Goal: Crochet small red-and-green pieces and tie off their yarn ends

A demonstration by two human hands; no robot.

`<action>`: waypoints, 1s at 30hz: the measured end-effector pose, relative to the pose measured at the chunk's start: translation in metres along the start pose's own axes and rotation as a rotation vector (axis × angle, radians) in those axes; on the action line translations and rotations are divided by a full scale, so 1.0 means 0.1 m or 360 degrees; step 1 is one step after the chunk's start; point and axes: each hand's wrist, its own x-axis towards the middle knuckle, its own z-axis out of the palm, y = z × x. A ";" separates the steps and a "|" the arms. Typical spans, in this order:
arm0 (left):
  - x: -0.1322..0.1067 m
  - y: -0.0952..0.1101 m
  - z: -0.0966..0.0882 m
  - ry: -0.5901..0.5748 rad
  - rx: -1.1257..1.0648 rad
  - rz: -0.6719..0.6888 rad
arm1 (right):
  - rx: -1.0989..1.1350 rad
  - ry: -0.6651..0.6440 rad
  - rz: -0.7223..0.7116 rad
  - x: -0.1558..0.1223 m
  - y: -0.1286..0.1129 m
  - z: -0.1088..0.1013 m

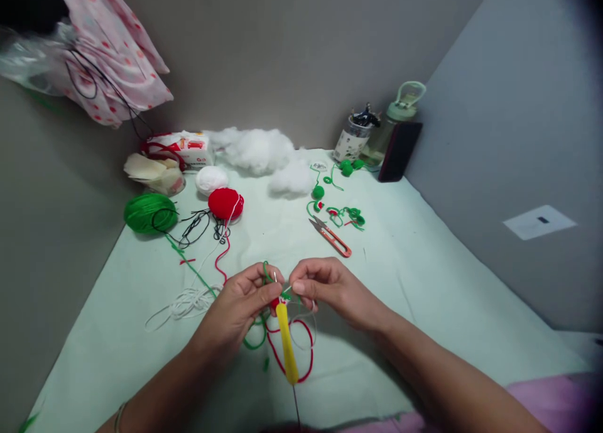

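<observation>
My left hand (245, 304) is closed in a pinch on a small red and green crochet piece (277, 301), with green yarn looping over its fingers. My right hand (325, 288) is closed too, pinching at the same piece from the right; a thin metal tip shows between the two hands. A yellow-handled crochet hook (287, 348) hangs down from the piece toward me. Red yarn (301, 351) and green yarn (254, 342) trail in loops on the pale green cloth (424, 282) below the hands.
Balls of green yarn (149, 212), red yarn (225, 203) and white yarn (210, 179) lie at the back left, with black thread and loose white cord nearby. Orange thread snips (332, 237), small green crochet pieces (346, 216), white stuffing (264, 150), a jar, a bottle (396, 122) and a phone stand behind.
</observation>
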 end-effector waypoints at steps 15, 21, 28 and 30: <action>-0.01 0.15 -0.20 0.0351 -0.0273 0.0259 | -0.2542 0.0966 0.0063 0.19 0.11 -0.77; -0.02 0.13 -0.20 0.0305 -0.0299 0.0269 | -0.0976 0.0557 -0.0120 0.04 -0.05 -0.54; -0.04 0.12 -0.16 0.0222 -0.0375 0.0127 | -0.0409 -0.0123 0.0040 -0.04 0.00 -0.16; -0.04 0.11 -0.14 0.0192 -0.0403 0.0105 | -0.0403 -0.0089 0.0023 -0.03 0.03 -0.13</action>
